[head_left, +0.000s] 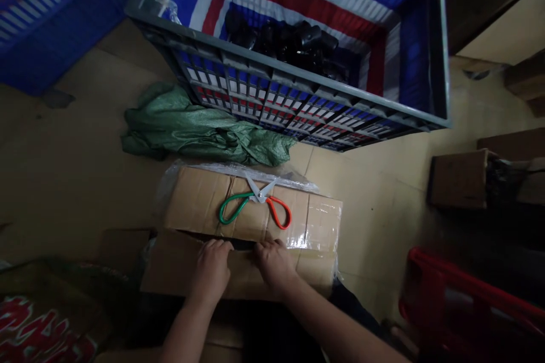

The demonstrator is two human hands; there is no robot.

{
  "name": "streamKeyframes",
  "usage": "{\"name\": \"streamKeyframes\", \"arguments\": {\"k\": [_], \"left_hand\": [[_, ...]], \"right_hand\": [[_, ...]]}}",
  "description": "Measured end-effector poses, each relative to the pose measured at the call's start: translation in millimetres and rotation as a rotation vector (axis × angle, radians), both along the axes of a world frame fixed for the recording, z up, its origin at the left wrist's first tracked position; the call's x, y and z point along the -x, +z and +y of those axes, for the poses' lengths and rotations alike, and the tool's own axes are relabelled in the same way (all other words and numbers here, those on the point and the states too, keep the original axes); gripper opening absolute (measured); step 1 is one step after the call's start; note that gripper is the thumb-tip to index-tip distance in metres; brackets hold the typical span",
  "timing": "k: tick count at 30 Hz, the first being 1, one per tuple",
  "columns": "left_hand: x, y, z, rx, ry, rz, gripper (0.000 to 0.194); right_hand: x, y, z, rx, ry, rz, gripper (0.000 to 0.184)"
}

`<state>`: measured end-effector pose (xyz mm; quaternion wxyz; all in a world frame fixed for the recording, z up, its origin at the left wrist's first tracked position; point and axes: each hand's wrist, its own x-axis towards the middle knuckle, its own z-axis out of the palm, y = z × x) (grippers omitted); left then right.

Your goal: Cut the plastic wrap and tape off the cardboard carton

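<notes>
two bare hands meet the cardboard box [321, 215] at its middle seam, on the near side of the scene. the left hand [213, 266] and the right hand [275, 264] are both closed, fingers curled on the edge of the near flap [170, 264], beside a dark gap; how the thumbs sit beneath it, i cannot tell.

the cardboard looks stiff but creased, so it should bend at its folds and could tear if pulled at one point. the flap edge, held well apart on left and right, seems the better grip; clear plastic [293, 181] along the far edge looks slippery. the box's weight cannot be judged, its contents being hidden.

open scissors [259, 197] lie loose on the far flap [193, 204], blades pointing away, and could slide if it tilts; their green and red handles are the safe hold. beyond are a soft green sack [204, 130] and a rigid crate [255, 62] holding black parts [306, 39].
</notes>
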<state>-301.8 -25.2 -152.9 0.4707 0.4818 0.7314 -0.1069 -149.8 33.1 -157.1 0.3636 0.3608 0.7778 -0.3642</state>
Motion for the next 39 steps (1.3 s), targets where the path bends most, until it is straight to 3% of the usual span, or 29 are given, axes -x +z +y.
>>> {"name": "streamKeyframes", "arguments": {"k": [4,9,12,16,19,23,27,31,35,39], "left_hand": [[4,6.1,2,0.054,-0.061,-0.018,0.043],[-28,-5.7,40,0.117,-0.240,-0.137,0.039],[-51,-8.0,48,0.153,-0.224,-0.089,0.034],[-61,11.0,32,0.122,-0.110,-0.013,0.040],[-63,21.9,33,0.171,-0.157,-0.046,0.040],[-88,7.5,61,0.172,-0.204,-0.152,0.030],[-122,-3.7,70,0.193,-0.129,-0.148,0.032],[-134,16.2,48,0.190,-0.049,-0.096,0.044],[-132,30.5,34,0.164,-0.024,-0.135,0.048],[-133,23.5,32,0.109,-0.005,-0.114,0.044]], "right_hand": [[11,14.6,-12,0.029,-0.052,-0.062,0.026],[-4,-6.8,18,0.056,0.002,-0.012,0.024],[-28,-12.5,35,0.111,0.011,-0.006,0.026],[-46,5.7,14,0.054,-0.060,0.009,0.017],[-46,19.1,-2,0.015,-0.147,-0.021,0.018],[-52,22.0,21,-0.003,-0.234,-0.024,0.024],[-47,8.0,58,-0.266,-0.276,0.170,0.027],[-6,-25.0,69,-0.450,-0.197,0.180,0.040],[28,-49.6,77,-0.395,-0.118,0.044,0.033],[22,-43.7,103,-0.316,-0.043,0.048,0.037]]}}
